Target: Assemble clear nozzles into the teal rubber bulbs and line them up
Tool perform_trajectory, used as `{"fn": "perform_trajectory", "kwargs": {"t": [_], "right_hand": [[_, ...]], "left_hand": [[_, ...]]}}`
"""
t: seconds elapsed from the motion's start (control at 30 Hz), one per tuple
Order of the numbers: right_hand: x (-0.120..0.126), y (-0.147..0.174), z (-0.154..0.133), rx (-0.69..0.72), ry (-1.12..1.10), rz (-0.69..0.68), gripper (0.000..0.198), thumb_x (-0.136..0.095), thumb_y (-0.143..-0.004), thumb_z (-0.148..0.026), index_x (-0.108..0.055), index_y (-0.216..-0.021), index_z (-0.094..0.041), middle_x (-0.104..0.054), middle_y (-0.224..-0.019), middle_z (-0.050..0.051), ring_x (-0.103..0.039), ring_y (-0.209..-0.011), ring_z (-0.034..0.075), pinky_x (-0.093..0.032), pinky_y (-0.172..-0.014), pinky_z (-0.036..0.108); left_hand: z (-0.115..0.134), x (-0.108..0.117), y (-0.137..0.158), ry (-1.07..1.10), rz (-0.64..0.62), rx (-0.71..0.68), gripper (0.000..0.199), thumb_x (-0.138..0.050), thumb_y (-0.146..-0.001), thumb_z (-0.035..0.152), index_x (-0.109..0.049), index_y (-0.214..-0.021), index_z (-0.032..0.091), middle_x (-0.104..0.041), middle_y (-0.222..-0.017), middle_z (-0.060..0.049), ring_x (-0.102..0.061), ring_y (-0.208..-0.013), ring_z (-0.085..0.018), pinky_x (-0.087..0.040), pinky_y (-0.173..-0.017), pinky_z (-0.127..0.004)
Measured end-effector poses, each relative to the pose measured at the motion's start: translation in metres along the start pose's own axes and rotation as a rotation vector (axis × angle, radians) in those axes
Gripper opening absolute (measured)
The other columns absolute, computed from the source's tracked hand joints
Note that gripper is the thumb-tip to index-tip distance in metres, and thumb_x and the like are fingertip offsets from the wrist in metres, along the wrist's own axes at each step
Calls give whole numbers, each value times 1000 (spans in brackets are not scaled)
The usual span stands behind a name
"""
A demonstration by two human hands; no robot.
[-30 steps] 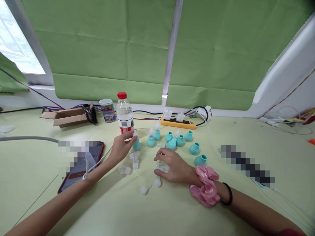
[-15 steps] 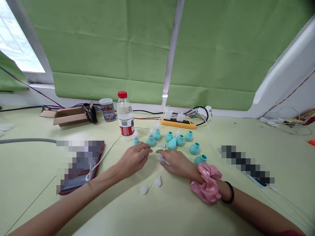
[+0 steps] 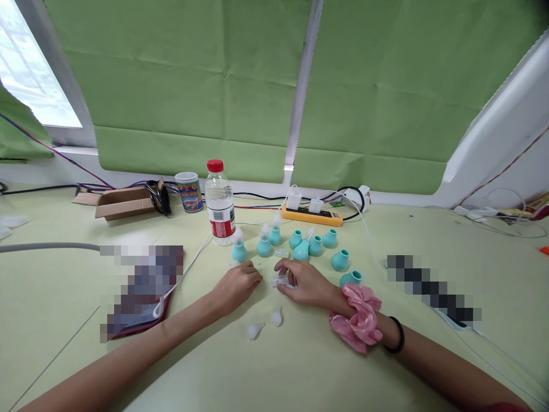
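My right hand (image 3: 311, 283) has its thumb and fingers curled around a short clear plastic tube (image 3: 279, 281) just above the table. To its left, my left hand (image 3: 240, 285) lies with fingers curled under; what they hold, if anything, is hidden. Beyond it stand upright turquoise squeeze bulbs with clear tips, the nearest bulb (image 3: 239, 252) close to the knuckles. Several turquoise bulbs with open necks, such as one bulb (image 3: 340, 261), stand behind and right of my right hand. Another clear tube (image 3: 282, 252) lies among them. Two translucent white tips, one tip (image 3: 254, 330) and another tip (image 3: 277, 316), lie in front.
A red-capped water bottle (image 3: 220, 209) stands behind the bulbs, beside a printed cup (image 3: 189, 191) and an open cardboard box (image 3: 124, 203). A yellow power strip (image 3: 312, 215) with cables lies at the back. A blurred-out tablet (image 3: 143, 297) sits left; a dark blurred object (image 3: 429, 289) lies right.
My right hand has rolled so the clear tube shows between thumb and fingers. My left hand has drawn slightly nearer, its fingers curling in, uncovering the nearest tipped bulb.
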State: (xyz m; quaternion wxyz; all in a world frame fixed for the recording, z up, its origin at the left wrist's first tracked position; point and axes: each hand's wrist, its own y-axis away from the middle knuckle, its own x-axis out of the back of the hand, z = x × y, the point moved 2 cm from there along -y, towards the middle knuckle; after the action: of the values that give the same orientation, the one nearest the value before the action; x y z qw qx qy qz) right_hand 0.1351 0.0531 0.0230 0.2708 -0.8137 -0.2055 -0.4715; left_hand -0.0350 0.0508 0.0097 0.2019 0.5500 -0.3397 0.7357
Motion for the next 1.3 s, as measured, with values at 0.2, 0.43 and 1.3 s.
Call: {"fn": "perform_trajectory", "kwargs": {"t": [0.2, 0.43, 1.3], "right_hand": [[-6, -1, 0, 112, 107, 8, 17, -45, -80, -25, -56, -88, -16, -60, -71, 4, -52, -62, 14, -36, -57, 24], [-5, 1, 0, 174, 70, -30, 20, -53, -70, -19, -57, -90, -14, -60, -77, 5, -54, -68, 15, -38, -61, 24], [-9, 3, -7, 117, -392, 219, 17, -58, -68, -20, -60, -84, -17, -59, -73, 3, -52, -65, 13, -43, -59, 25]], "left_hand": [[-5, -2, -1, 80, 11, 118, 21, -44, -76, 12, -63, -85, 15, -58, -72, -6, -51, -77, -19, -41, -64, -27], [-4, 2, -1, 111, 5, 170, 20, -45, -76, 15, -64, -82, 14, -57, -71, -6, -51, -73, -18, -41, -62, -26], [13, 19, -2, 684, 146, 255, 17, -61, -67, 23, -67, -81, 17, -59, -71, -3, -50, -64, -12, -41, -58, -23]]}}
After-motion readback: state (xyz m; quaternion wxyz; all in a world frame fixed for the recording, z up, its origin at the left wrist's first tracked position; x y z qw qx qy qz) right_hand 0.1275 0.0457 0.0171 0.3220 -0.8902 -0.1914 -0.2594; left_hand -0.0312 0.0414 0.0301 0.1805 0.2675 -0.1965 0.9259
